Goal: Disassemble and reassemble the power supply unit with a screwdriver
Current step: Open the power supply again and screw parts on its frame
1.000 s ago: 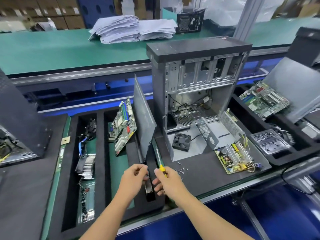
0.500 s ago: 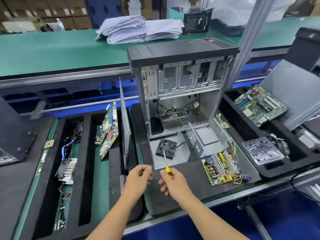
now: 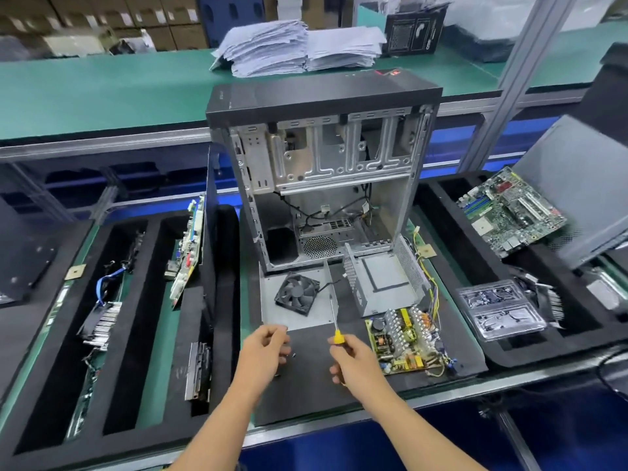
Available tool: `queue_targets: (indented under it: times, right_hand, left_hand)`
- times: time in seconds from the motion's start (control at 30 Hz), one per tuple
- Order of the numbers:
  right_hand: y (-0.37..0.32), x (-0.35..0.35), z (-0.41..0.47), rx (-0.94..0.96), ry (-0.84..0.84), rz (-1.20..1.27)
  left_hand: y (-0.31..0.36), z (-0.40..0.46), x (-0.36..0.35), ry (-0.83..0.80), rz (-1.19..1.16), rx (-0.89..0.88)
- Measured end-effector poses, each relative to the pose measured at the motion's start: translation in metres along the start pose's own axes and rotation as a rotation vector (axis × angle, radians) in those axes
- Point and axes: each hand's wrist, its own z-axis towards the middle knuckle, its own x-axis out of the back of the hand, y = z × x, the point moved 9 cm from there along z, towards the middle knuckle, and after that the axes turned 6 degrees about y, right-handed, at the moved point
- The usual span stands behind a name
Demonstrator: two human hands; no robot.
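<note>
Over the black mat, our right hand (image 3: 356, 356) grips the screwdriver (image 3: 334, 321) by its yellow handle, shaft pointing up and away toward the fan (image 3: 296, 293). Our left hand (image 3: 266, 348) hovers curled nearby; can't tell if it's holding anything.

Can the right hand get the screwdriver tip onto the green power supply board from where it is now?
Probably yes. The right hand holds the screwdriver just left of the board, which lies uncovered on the mat, nothing between them.

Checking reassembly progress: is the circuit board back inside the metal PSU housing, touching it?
Cannot tell. The head view shows the circuit board lying outside, just in front of the open housing; no gap or contact shows plainly.
</note>
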Motion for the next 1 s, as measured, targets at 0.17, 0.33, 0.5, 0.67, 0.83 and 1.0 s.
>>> queue_targets:
  times: [0.17,0.33,0.5,0.67,0.83,1.0]
  right_hand:
    - [0.011,-0.013,-0.003,-0.009,-0.054,0.038]
    - [0.017,-0.025,-0.008,-0.008,-0.098,0.041]
    - [0.021,-0.034,-0.009,0.0,-0.131,0.002]
    - [0.019,-0.04,-0.011,0.095,-0.167,-0.197]
    - [0.014,-0.06,-0.018,0.175,-0.225,-0.296]
    - [0.015,-0.081,-0.027,0.187,-0.274,-0.322]
  left_hand:
    - [-0.009,-0.005,0.012,0.052,-0.009,0.015]
    - [-0.02,-0.008,0.023,0.111,-0.003,0.025]
    - [-0.028,-0.008,0.032,0.144,0.006,0.034]
    - [-0.033,-0.009,0.038,0.16,0.015,0.029]
    - [-0.037,-0.008,0.049,0.183,-0.01,0.041]
    - [-0.04,-0.007,0.066,0.216,-0.033,0.041]
